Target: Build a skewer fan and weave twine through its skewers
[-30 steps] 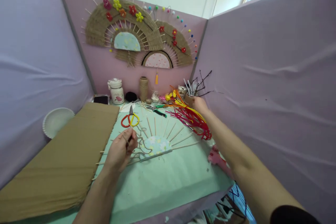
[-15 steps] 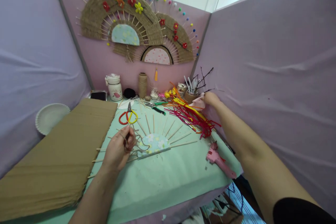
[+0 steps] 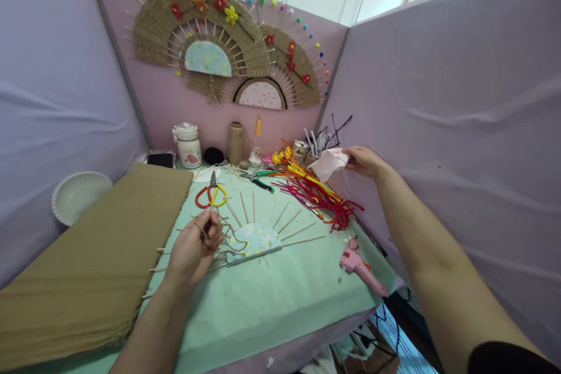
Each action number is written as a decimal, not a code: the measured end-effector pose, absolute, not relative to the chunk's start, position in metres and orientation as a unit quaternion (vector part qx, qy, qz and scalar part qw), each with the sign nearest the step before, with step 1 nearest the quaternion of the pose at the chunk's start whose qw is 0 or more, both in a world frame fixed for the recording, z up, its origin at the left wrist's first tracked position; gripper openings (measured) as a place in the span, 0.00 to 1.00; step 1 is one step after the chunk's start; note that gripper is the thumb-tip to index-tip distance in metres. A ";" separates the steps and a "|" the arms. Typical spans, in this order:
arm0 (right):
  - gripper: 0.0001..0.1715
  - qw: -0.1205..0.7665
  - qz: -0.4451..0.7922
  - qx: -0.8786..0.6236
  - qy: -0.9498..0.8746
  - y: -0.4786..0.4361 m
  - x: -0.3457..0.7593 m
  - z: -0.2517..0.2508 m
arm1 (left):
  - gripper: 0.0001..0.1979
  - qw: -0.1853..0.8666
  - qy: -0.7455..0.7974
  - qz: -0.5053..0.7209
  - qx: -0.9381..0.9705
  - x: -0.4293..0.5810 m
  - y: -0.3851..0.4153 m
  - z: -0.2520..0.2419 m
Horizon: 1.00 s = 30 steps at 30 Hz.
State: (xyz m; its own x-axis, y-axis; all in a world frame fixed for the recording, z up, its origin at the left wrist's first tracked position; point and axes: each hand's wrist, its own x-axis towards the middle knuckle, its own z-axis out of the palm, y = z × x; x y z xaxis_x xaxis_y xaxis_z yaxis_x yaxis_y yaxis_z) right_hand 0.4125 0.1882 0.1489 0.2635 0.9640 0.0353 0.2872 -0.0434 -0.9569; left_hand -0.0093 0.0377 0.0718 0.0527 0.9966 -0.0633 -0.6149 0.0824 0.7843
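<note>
My left hand (image 3: 193,251) is closed on a length of brown twine (image 3: 242,243), whose loose loops trail over a half-round panel (image 3: 259,238) in blue floral cloth. Thin wooden sticks (image 3: 289,222) fan out from that panel on the table. At the far right, my right hand (image 3: 366,161) pinches a pale pink piece of cloth (image 3: 328,165), held up beside the pen pot; its fingertips are partly hidden behind the cloth. Just beyond my left hand lie scissors (image 3: 211,191) with red and yellow handles.
Bundled red and yellow pipe cleaners (image 3: 326,196) lie below the cloth. A pink glue gun (image 3: 362,269) rests near the table's right edge. Cardboard (image 3: 96,257) covers the left side. Pliers (image 3: 262,184), a twine spool (image 3: 235,143) and a white jar (image 3: 188,146) stand or lie toward the back.
My right hand has lifted the pink cloth and turned it, so more of it shows. My left hand stays in nearly the same place with the twine. The view has shifted slightly.
</note>
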 end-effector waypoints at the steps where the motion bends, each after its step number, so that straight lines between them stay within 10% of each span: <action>1: 0.06 0.473 0.333 -0.645 -0.500 0.189 0.413 0.147 | 0.13 0.661 0.320 0.610 0.297 -0.010 0.037 0.072; 14: 0.20 0.292 0.076 -0.718 -0.628 0.166 0.347 0.152 | 0.14 0.659 0.316 0.602 0.321 -0.010 0.038 0.070; 23: 0.20 0.310 0.515 -0.209 -0.771 0.094 0.166 0.113 | 0.15 0.683 0.284 0.530 0.415 -0.013 0.032 0.066; 30: 0.21 0.332 0.656 -0.236 -0.635 0.074 0.149 0.080 | 0.14 0.653 0.308 0.592 0.357 -0.025 0.038 0.069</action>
State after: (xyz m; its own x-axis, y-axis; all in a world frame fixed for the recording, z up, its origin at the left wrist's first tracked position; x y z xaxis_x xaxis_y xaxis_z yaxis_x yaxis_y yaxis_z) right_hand 0.1490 0.0742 0.0798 -0.6683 0.7353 0.1128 -0.1369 0.0275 -0.9902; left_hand -0.0248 0.0379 0.0690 0.1077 0.9940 0.0199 -0.5538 0.0433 0.8315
